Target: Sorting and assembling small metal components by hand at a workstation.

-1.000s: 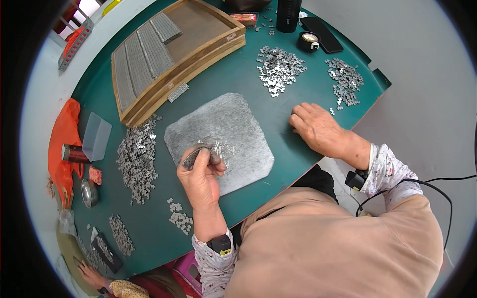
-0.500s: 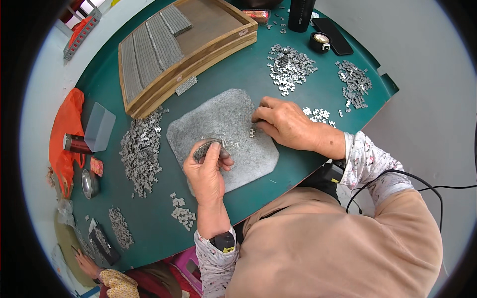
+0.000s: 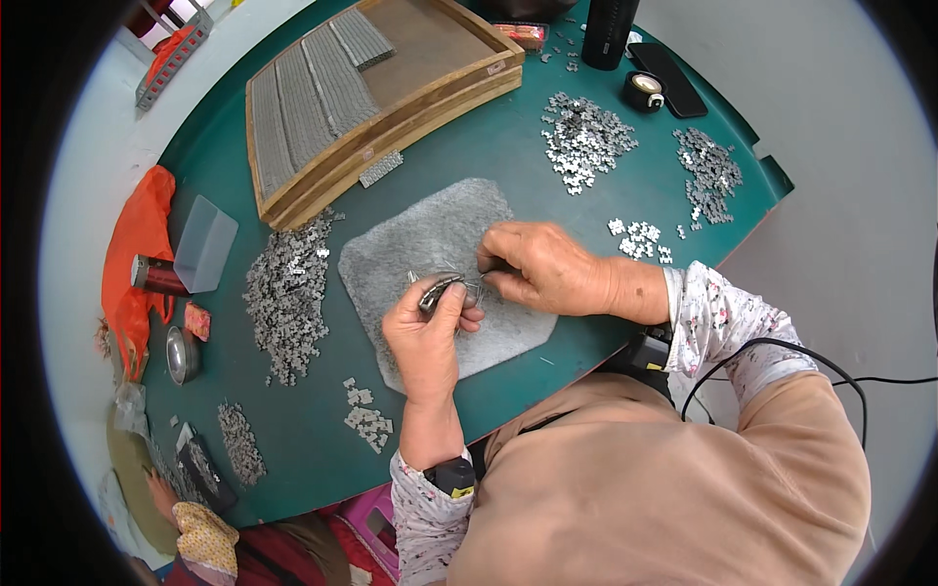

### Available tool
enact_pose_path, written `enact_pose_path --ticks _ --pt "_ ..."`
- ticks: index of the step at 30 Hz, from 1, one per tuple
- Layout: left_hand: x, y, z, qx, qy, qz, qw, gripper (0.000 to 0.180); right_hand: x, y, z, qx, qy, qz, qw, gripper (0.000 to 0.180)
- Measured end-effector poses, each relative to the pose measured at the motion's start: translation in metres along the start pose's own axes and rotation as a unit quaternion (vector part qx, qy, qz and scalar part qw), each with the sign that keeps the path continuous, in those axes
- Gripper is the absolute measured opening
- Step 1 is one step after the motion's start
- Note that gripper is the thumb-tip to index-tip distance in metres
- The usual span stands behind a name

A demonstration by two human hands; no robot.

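Observation:
A grey felt-like mat (image 3: 420,230) lies at the table's near edge, under both hands. Between its thumb and fingers my left hand (image 3: 427,337) grips a short dark metal strip (image 3: 440,291), which looks like linked pieces. Thin silver pins (image 3: 473,283) lie loose on the mat, partly behind my left fingers. Just to the right, my right hand (image 3: 547,266) is closed in a pinch low over the pins; whatever its fingertips hold is hidden.
A wooden tray (image 3: 430,105) holds rows of grey linked strips. Heaps of small metal pieces lie left (image 3: 288,303) and right (image 3: 586,142). Further left are a clear plastic box (image 3: 207,244) and metal bowl (image 3: 180,355). A co-worker's hand (image 3: 161,491) shows lower left.
My right hand has come closer to my left hand. The strip in my left hand is turned differently. A small silver piece beside my right fingers no longer shows. The whole view has shifted slightly.

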State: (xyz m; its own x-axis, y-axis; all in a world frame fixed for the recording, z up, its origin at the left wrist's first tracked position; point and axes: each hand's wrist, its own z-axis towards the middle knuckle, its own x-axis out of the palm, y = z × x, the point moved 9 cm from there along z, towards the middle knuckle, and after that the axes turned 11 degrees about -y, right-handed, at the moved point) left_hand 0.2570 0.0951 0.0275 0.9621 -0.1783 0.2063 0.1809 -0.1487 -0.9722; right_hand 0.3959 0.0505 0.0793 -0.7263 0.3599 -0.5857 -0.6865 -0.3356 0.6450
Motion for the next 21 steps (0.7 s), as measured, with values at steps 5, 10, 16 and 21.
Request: enact_pose_path --ticks 5,10,16,21 --pt "0.003 0.001 0.0 -0.01 0.026 -0.035 0.999 0.009 0.005 0.005 0.008 0.01 -0.016 0.086 0.996 0.017" --pt "0.002 -0.003 0.0 0.01 0.026 -0.016 0.999 0.008 0.006 0.006 0.008 0.034 -0.04 0.096 0.994 0.015" --pt "0.002 -0.008 0.002 0.037 0.029 0.031 0.998 0.007 0.006 0.007 0.007 0.022 -0.056 0.098 0.993 0.014" --pt "0.0 -0.012 0.001 0.065 0.025 0.059 0.996 0.007 0.005 0.011 0.007 0.032 -0.052 0.095 0.994 0.013"
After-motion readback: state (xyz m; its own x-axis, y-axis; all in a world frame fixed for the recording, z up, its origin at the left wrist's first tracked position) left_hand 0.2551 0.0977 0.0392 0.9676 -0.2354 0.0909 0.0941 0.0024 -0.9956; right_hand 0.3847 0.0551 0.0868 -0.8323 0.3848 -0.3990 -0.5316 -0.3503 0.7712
